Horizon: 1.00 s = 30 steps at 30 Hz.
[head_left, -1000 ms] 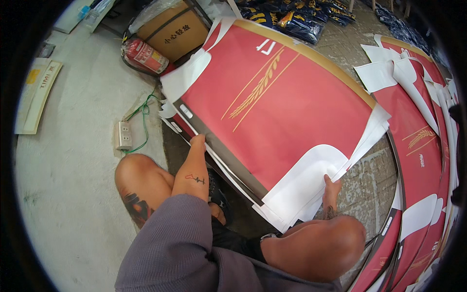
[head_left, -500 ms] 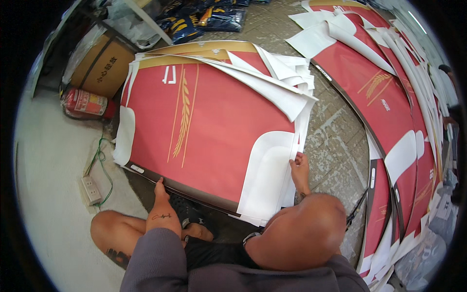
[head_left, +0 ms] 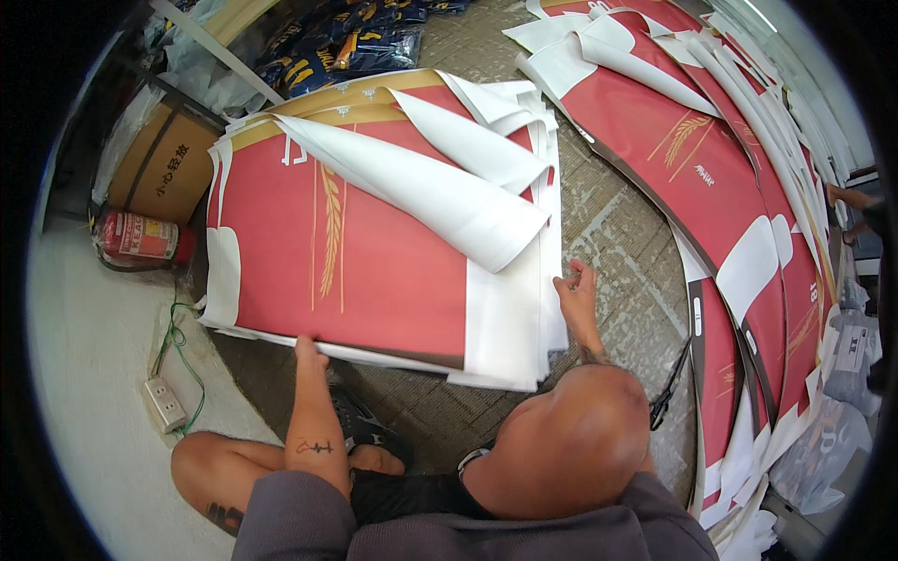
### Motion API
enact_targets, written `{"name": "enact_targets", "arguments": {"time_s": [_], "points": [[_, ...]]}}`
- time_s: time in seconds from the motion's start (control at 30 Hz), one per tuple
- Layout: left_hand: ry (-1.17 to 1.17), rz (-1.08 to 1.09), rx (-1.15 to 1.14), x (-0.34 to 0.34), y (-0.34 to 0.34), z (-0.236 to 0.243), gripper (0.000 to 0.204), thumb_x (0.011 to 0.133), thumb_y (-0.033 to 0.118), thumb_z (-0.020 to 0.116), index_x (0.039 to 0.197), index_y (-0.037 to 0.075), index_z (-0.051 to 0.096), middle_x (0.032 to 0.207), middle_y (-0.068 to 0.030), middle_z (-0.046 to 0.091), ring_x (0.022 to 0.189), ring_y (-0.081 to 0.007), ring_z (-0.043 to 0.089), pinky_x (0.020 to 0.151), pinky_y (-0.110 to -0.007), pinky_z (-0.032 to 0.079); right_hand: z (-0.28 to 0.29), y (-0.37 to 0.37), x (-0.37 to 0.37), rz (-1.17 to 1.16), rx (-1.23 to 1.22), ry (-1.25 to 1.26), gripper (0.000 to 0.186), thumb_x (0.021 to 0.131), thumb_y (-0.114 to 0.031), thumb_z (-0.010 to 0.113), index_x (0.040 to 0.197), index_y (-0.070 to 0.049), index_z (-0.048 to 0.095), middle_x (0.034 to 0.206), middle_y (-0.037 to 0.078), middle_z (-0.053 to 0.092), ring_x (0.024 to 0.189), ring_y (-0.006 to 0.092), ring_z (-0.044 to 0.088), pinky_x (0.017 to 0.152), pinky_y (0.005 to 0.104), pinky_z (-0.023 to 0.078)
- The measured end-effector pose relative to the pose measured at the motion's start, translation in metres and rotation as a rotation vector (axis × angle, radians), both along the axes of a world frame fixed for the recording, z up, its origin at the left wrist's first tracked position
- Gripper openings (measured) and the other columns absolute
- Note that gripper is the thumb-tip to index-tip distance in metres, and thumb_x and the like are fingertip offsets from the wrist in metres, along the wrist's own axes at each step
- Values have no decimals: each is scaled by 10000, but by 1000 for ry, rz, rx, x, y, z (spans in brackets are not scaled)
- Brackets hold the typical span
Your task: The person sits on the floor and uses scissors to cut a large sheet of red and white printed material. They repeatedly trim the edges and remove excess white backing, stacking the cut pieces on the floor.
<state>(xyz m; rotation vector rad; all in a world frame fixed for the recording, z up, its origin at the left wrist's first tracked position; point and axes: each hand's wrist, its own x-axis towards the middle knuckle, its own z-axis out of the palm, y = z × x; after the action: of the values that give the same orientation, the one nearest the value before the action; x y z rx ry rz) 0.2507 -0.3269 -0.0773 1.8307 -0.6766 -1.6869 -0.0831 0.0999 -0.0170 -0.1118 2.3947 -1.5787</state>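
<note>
A stack of large red printed sheets (head_left: 402, 271) lies on the floor before me, with white margins and a gold wheat motif. The top sheet's far right part is curled over, its white underside (head_left: 421, 192) showing as a long cone. My left hand (head_left: 309, 352) is closed on the stack's near edge; whether it grips one sheet or several I cannot tell. Beside the stack's right edge, my right hand (head_left: 577, 290) has its fingers bent and apart, with nothing visible in them.
More red sheets (head_left: 645, 122) lie overlapped along the right. At left stand a wrapped fire extinguisher (head_left: 140, 238), a cardboard box (head_left: 159, 164) and a power socket (head_left: 166, 404) with a green cord. Bagged dark blue garments (head_left: 346, 47) lie beyond the stack. My knees flank the near side.
The white curl has grown and reaches farther across the top sheet. The rounded white patch at the near right no longer shows. A wider gap separates the stack from my legs.
</note>
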Motion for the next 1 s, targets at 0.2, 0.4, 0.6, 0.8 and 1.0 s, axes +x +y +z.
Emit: {"name": "enact_targets", "arguments": {"time_s": [0.2,0.4,0.6,0.8,1.0], "points": [[40,-46,-16,-78,39,2,440,816,110,529,1225,-34,461,1177,-169,524,1055,-298,546,910,-501,455,49,-26,62,739,139,457,602,692,-211,792,1205,-55,519,1191,140,526,1125,304,483,976,440,355],[33,160,-133,-97,31,22,489,808,58,540,1272,-27,412,1199,-203,509,1022,-323,565,846,-522,513,13,-74,70,943,665,967,554,804,-137,654,1311,-29,459,1238,135,498,1170,284,452,962,470,376],[-938,-953,-1293,-32,7,80,616,811,102,587,1384,32,374,1372,-231,383,1299,-402,338,1091,-479,279,-10,-94,43,905,626,982,492,794,-107,609,1259,-2,485,1050,89,556,967,230,523,824,389,419],[-1102,-1712,-1086,-15,-63,105,962,636,-16,689,1474,119,237,1465,-159,350,1400,-332,255,1184,-457,127,-25,-102,13,1055,471,972,242,762,-134,597,977,-23,597,901,72,612,852,231,572,803,366,426],[-1196,-1629,-1353,-22,-124,60,607,764,23,546,1352,78,405,1213,-172,533,1187,-350,476,1094,-512,262,14,-106,-15,1044,700,1002,82,733,-165,607,699,-94,628,684,28,623,769,217,595,727,385,426]]}}
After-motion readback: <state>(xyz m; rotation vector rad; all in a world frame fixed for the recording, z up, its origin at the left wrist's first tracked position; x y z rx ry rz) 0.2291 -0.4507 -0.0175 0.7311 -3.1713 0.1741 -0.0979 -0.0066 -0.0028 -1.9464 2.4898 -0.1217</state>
